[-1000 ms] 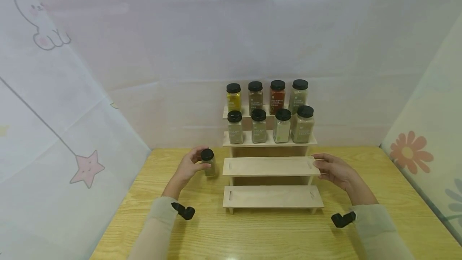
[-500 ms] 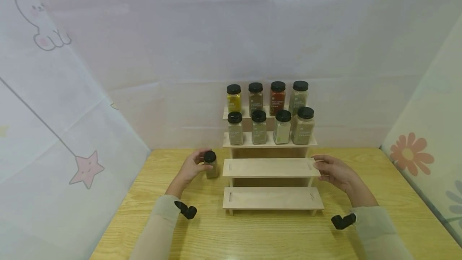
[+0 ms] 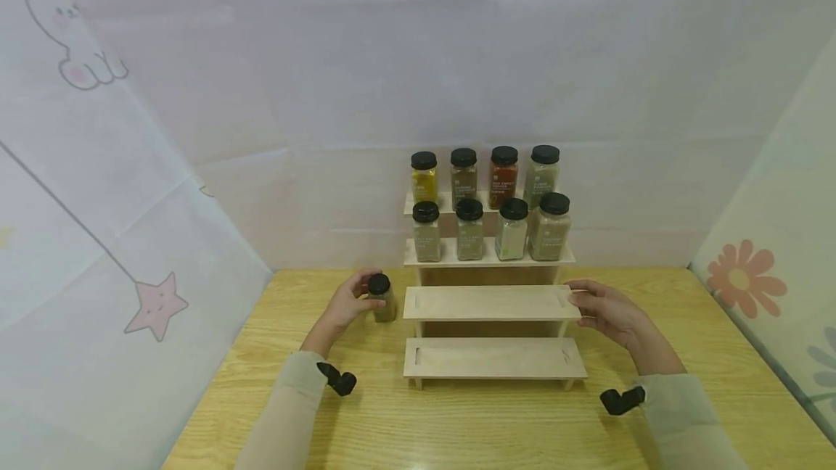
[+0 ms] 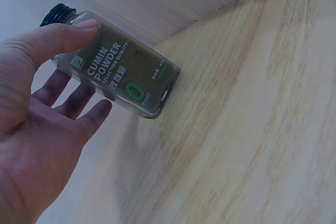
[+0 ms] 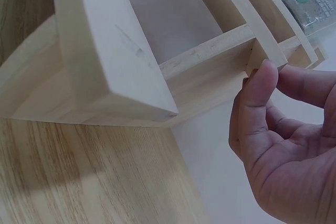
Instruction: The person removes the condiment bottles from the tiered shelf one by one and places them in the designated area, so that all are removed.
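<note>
My left hand (image 3: pixel 344 307) grips a small glass spice jar (image 3: pixel 384 304) with a black lid, left of a stepped wooden rack (image 3: pixel 490 358). In the left wrist view the jar's label reads "cumin powder", and the thumb (image 4: pixel 79 32) lies across the front while other fingers reach round behind. The jar's base is at the wooden tabletop; whether it touches is hard to tell. My right hand (image 3: pixel 612 312) pinches the right end of the rack's second shelf from the bottom (image 3: pixel 490 302), thumb and index finger at the corner in the right wrist view.
Several black-lidded spice jars stand in two rows on the upper shelves, among them a yellow one (image 3: pixel 424 181) and a red one (image 3: pixel 503 181). The rack stands on a wooden table (image 3: pixel 496 426). Behind it hangs a pale cloth (image 3: pixel 366 93) printed with cartoons.
Over the last second my left hand and the cumin jar have shifted slightly to the right, towards the rack. My right hand has kept its place on the shelf end.
</note>
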`<state>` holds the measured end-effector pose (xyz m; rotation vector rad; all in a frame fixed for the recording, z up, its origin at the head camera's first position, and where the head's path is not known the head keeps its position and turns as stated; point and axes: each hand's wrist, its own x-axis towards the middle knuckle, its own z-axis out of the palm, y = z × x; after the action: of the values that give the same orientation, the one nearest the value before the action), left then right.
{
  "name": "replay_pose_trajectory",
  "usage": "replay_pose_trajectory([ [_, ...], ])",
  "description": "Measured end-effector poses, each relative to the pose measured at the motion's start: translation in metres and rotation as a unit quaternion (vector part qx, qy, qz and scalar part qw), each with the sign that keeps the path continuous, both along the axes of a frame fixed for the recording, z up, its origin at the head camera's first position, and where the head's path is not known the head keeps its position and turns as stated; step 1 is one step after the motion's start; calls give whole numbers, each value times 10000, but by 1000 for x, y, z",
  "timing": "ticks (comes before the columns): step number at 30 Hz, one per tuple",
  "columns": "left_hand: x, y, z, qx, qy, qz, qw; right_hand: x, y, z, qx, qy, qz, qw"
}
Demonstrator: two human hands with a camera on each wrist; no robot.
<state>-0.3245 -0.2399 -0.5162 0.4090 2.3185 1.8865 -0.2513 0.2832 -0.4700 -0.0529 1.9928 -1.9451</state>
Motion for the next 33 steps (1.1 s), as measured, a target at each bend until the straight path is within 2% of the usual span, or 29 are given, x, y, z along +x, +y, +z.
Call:
replay_pose_trajectory([
  [4,1,-2,3,-79,56,-62,9999,0,0,2,-22,-18,9,10000],
  [8,1,-3,14,-126,148,-153,9997,0,1,4,-142,-89,-11,9999],
  [11,2,-3,27,-35,251,-227,9994,0,2,3,-197,-126,-21,9997],
  [15,4,2,47,19,561,-328,9979,0,2,3,-209,-120,-13,9997],
  [22,8,19,79,-331,1241,-389,9910,0,2,2,-138,-76,-3,9999],
  [33,12,48,120,-343,1664,-368,9848,1,1,2,-8,-31,27,10000],
])
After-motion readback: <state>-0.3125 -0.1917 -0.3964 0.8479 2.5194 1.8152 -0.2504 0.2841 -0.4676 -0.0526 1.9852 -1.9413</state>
